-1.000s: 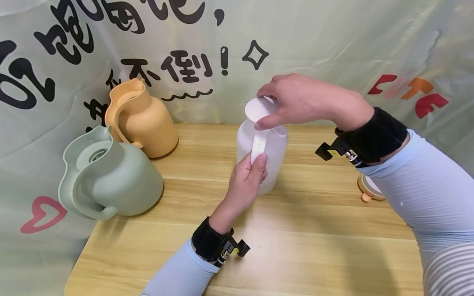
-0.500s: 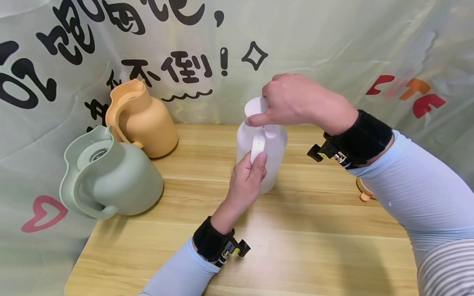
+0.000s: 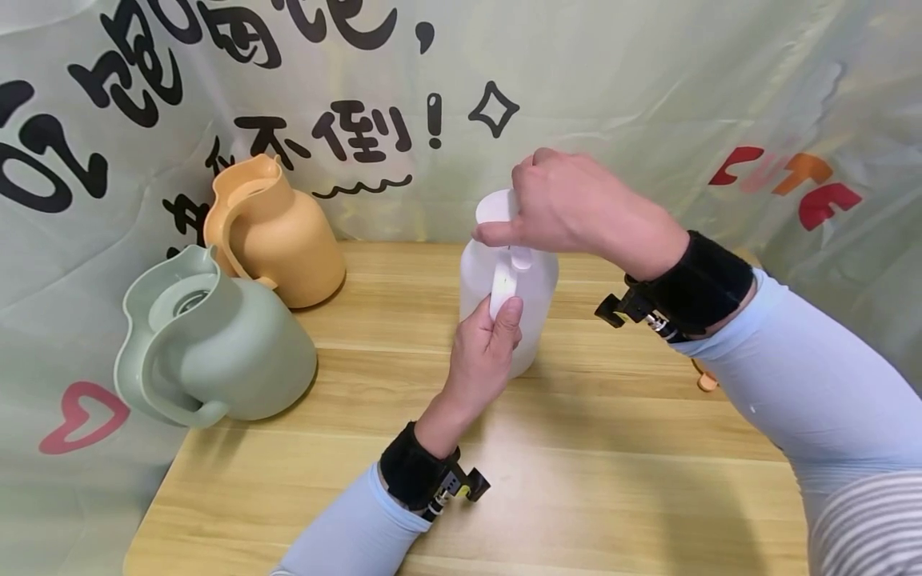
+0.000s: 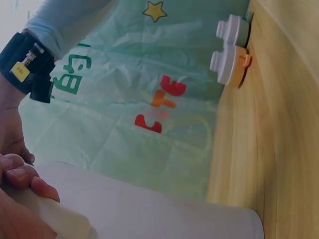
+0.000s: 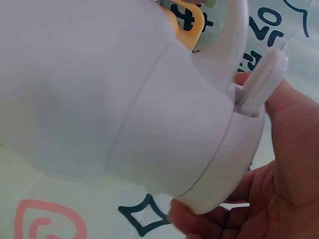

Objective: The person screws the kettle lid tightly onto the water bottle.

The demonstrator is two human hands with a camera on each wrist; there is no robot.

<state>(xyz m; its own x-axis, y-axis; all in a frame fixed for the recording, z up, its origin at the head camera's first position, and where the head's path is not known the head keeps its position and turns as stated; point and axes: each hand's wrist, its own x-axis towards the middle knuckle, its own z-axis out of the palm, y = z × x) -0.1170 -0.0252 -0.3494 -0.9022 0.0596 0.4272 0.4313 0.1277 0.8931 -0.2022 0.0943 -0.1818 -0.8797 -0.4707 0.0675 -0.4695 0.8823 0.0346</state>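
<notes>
A white pitcher [image 3: 536,312] with a frosted body stands upright on the table in the head view. My left hand [image 3: 479,356] grips its handle [image 3: 504,280], thumb along the side. Over the top, my right hand [image 3: 576,208] holds the round white lid [image 3: 493,206], which sits on the pitcher's neck. In the right wrist view, fingers [image 5: 199,224] curl round the lid's rim. A small lever-like tab [image 5: 266,79] sticks out from the lid close to the handle. The left wrist view has the handle end [image 4: 70,221] emerging from my left fist.
A green pitcher [image 3: 245,352] and an orange pitcher [image 3: 295,240] stand at the left. Beyond the right forearm are an orange-and-white lid [image 4: 229,67] and a green-and-white lid [image 4: 233,30], mostly hidden in the head view. A printed cloth [image 3: 634,96] backs the wooden table [image 3: 576,496].
My right hand has turned on the lid, its thumb shifting left and the lid's tab swinging toward the handle. The right forearm moved left, covering more of the orange lid. My left hand keeps its grip.
</notes>
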